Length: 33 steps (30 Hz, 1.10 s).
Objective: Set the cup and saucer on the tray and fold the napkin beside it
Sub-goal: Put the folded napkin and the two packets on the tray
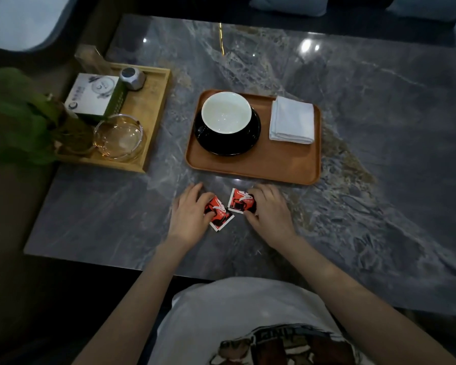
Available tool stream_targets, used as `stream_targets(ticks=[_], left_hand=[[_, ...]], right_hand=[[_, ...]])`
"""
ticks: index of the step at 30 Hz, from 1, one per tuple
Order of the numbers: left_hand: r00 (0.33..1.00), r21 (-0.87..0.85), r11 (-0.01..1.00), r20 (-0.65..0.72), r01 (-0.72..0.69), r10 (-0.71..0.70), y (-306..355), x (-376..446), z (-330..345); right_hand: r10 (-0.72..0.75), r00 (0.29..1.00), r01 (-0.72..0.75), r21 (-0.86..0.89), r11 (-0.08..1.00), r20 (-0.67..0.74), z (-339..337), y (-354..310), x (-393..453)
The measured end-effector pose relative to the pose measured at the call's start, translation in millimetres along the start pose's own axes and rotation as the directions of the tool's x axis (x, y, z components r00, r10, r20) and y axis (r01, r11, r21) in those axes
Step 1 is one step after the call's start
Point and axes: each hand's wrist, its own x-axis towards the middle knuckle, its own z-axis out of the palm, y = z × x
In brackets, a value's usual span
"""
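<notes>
A brown tray [274,164] lies on the grey marble table. On its left half a cup [226,112], white inside, stands on a black saucer [227,144]. A folded white napkin [292,119] lies on the tray's right half. In front of the tray, my left hand [188,213] pinches one red sachet [219,213] on the tabletop. My right hand [270,209] pinches a second red sachet [241,201]. The two sachets lie side by side, almost touching.
A light wooden tray [153,106] at the left holds a glass ashtray [119,138], a green and white box [96,96] and a small metal cube [132,78]. A leafy plant [24,119] stands at its left end. The table's near edge [116,262] runs below my wrists.
</notes>
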Motion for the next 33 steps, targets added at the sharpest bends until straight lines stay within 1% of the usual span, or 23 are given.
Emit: stream_targets(ticks=[5, 9, 13, 17, 20, 22, 24, 25, 27, 29, 31, 33], left_hand=[[1.000, 0.004, 1.000, 0.008, 0.023, -0.023, 11, 6, -2], [0.997, -0.038, 0.999, 0.075, 0.030, -0.027, 14, 13, -9], [0.993, -0.028, 0.999, 0.119, 0.026, -0.022, 19, 17, -14], [0.978, -0.050, 0.998, 0.208, 0.022, -0.012, 26, 23, -17], [0.958, -0.157, 0.987, 0.285, 0.041, 0.006, 33, 33, -25], [0.931, -0.331, 0.940, 0.361, 0.084, 0.044, 41, 41, -32], [0.909, -0.548, 0.825, 0.402, 0.139, 0.114, 54, 47, -39], [0.911, -0.609, 0.780, 0.388, 0.140, 0.139, 62, 51, -42], [0.922, -0.670, 0.734, 0.346, 0.111, 0.176, 78, 60, -47], [0.936, -0.720, 0.688, 0.296, 0.089, 0.189, 94, 69, -50], [0.960, -0.761, 0.646, 0.224, 0.065, 0.167, 110, 79, -50], [0.976, -0.774, 0.630, 0.180, 0.062, 0.126, 123, 89, -47]], right_hand=[[0.021, 0.999, -0.016, 0.132, 0.991, -0.034, 0, 2, -4], [0.037, 0.999, -0.039, 0.199, 0.979, 0.012, 0, 7, -7], [0.034, 0.998, -0.045, 0.250, 0.967, 0.047, -2, 13, -9], [0.064, 0.997, -0.072, 0.381, 0.922, 0.033, -14, 21, -6], [0.128, 0.991, -0.129, 0.509, 0.851, 0.037, -31, 35, 3], [0.179, 0.984, -0.151, 0.598, 0.787, 0.013, -48, 48, 14], [0.238, 0.971, -0.169, 0.644, 0.746, -0.020, -65, 64, 27], [0.262, 0.965, -0.182, 0.651, 0.737, -0.027, -72, 72, 34], [0.291, 0.957, -0.211, 0.648, 0.732, -0.018, -83, 87, 46], [0.318, 0.948, -0.264, 0.611, 0.746, 0.020, -87, 98, 54], [0.328, 0.943, -0.307, 0.540, 0.783, 0.061, -87, 106, 59], [0.310, 0.947, -0.313, 0.467, 0.827, 0.086, -84, 112, 62]])
